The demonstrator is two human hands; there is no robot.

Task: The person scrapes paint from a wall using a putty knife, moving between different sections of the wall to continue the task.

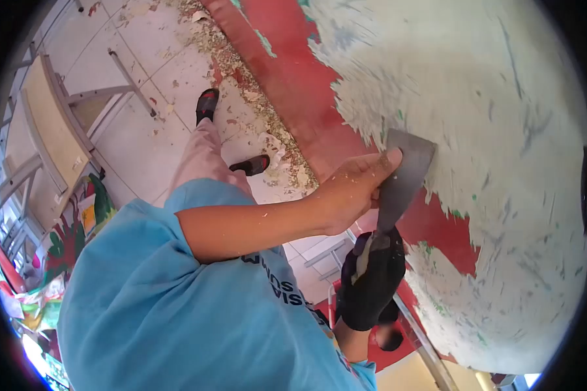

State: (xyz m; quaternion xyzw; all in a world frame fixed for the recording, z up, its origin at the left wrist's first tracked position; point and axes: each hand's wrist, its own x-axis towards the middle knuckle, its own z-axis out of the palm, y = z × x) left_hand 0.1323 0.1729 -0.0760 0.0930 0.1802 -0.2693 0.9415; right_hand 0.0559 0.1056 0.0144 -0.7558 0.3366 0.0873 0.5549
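My right hand (378, 280), in a black glove, is closed around the handle end of a putty knife. The knife's wide grey metal blade (407, 169) lies near the wall, its broad edge at the border between bare and painted surface. My bare left hand (352, 189) grips the blade from the side, thumb pressed on its face and fingers curled behind it. Pale scraped surface (502, 163) covers most of the wall, with ragged edges and small green flecks. Red paint (287, 85) remains along the lower band and in a patch below the blade.
Paint chips (267, 117) lie heaped along the wall's foot and scattered over the tiled floor (137, 143). Chairs with metal frames (52, 124) stand at the left, near colourful clutter (72, 241). Part of another person (389, 337) shows below my gloved hand.
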